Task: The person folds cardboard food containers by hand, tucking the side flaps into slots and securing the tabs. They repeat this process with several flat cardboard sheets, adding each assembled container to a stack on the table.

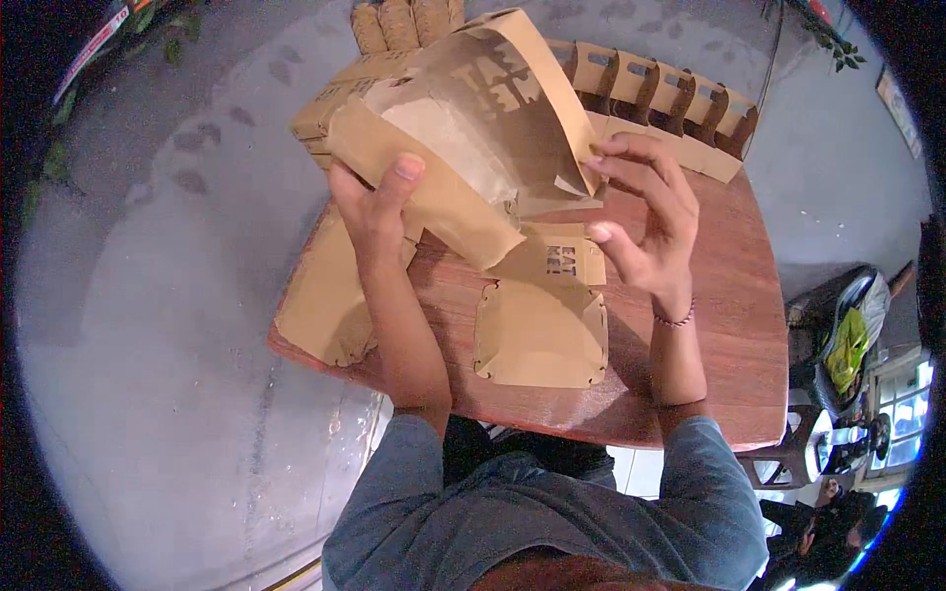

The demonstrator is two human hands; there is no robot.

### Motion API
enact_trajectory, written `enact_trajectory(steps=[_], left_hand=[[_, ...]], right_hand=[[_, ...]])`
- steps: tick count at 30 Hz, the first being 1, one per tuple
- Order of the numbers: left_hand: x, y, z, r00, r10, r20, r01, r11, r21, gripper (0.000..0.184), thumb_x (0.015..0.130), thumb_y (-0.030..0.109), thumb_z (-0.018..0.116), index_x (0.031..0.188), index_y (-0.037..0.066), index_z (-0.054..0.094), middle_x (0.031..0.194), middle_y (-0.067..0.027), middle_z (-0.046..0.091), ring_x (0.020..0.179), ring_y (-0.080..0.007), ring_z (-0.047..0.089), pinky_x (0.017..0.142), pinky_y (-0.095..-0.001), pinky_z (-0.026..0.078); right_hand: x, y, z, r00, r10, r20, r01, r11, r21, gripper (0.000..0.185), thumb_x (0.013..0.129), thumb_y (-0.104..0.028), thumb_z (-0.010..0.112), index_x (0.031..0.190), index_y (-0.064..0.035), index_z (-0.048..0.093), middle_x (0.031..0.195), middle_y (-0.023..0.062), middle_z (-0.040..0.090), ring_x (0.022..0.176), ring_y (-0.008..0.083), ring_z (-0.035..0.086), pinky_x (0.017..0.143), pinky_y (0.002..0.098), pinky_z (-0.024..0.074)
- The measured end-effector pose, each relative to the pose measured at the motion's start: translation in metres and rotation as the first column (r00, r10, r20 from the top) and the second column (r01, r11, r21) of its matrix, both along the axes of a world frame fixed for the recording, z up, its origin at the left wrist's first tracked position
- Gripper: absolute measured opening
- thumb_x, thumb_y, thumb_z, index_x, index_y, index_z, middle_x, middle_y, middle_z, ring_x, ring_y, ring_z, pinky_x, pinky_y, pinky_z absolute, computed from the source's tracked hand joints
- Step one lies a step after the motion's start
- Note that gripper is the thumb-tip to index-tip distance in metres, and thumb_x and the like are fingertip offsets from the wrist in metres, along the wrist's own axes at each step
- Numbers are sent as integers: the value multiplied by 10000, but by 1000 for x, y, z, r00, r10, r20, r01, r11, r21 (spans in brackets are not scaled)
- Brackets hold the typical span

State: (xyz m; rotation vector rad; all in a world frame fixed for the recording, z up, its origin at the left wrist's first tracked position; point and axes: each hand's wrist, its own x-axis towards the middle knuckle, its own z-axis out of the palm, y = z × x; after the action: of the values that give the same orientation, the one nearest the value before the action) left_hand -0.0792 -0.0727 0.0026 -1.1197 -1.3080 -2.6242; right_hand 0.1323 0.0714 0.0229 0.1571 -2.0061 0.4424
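A brown cardboard box [463, 197], partly folded with its lid raised, is held tilted above the table. Cut-out lettering shows in the lid. My left hand [379, 202] grips the box's left side, thumb on the outer wall and fingers hidden beneath. At the lid's right corner is my right hand [650, 217], its fingertips against or very near the edge and its thumb spread well apart. Below the box lies a flat cardboard blank [542, 335] with notched corners and "EAT ME!" lettering on its flap.
More flat cardboard blanks [330, 295] lie at the table's left edge. Folded boxes [320, 113] stand behind my left hand. Along the back right runs a row of cardboard carriers [670, 98] with handle openings. A stool [803, 443] stands right of the wooden table [719, 345].
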Motion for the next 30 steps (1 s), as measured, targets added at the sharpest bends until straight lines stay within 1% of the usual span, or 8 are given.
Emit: enact_trajectory(steps=[4,10,14,16,23,25,29,30], left_hand=[[9,3,-2,998,-48,-43,51,995,90,838,595,353,877,1224,-30,477,1106,-106,567,979,-201,575,868,-329,481],[23,7,8,974,-116,-196,125,992,33,957,627,410,840,1346,-15,375,1223,-130,524,1123,-272,536,939,-399,474],[14,12,-11,995,-86,45,83,994,74,938,611,375,863,1317,-3,375,1192,-111,520,1076,-240,551,912,-384,484],[6,11,-16,946,-268,182,239,957,164,924,662,358,826,1351,1,325,1234,-129,494,1098,-254,543,929,-406,482],[-1,18,-29,932,-343,120,310,923,228,884,691,350,805,1348,0,327,1249,-133,487,1130,-261,534,948,-405,474],[3,16,-28,984,-177,-6,176,974,146,883,727,448,735,1394,48,316,1294,-169,480,1167,-349,514,964,-494,470],[9,13,-15,970,-200,-138,214,972,101,900,702,398,765,1394,54,305,1279,-163,482,1163,-342,513,967,-498,472],[23,13,-1,979,-182,-92,192,974,118,944,614,422,826,1343,11,387,1239,-126,509,1133,-277,527,960,-422,458]], right_hand=[[-20,0,-21,989,-52,-137,38,994,-105,392,760,-187,778,1034,6,575,1224,217,542,1082,309,575,828,360,519],[-29,10,-32,927,22,-374,-98,978,-185,404,881,-33,598,1239,2,413,1264,247,514,1173,294,533,964,397,448],[-9,15,-17,973,-52,-226,62,997,40,337,898,-43,545,1227,30,532,1215,249,581,1144,347,575,970,411,444],[-8,13,-12,972,-33,-234,40,999,25,311,898,-50,542,1196,33,563,1198,248,594,1128,363,583,969,412,445],[-3,-6,-5,952,-145,-269,162,986,44,318,865,-29,573,1179,19,604,1169,250,606,1056,374,620,896,393,498],[-4,-14,-4,942,-172,-289,199,978,64,330,854,-29,587,1181,12,607,1165,248,606,1030,371,631,862,380,516],[-5,-19,-6,922,-241,-303,286,952,112,385,810,-55,643,1195,-55,626,1176,230,601,964,337,661,743,351,566],[-4,-21,-6,919,-271,-286,316,940,126,405,799,-62,655,1203,-77,628,1182,224,600,950,325,667,711,344,575]])
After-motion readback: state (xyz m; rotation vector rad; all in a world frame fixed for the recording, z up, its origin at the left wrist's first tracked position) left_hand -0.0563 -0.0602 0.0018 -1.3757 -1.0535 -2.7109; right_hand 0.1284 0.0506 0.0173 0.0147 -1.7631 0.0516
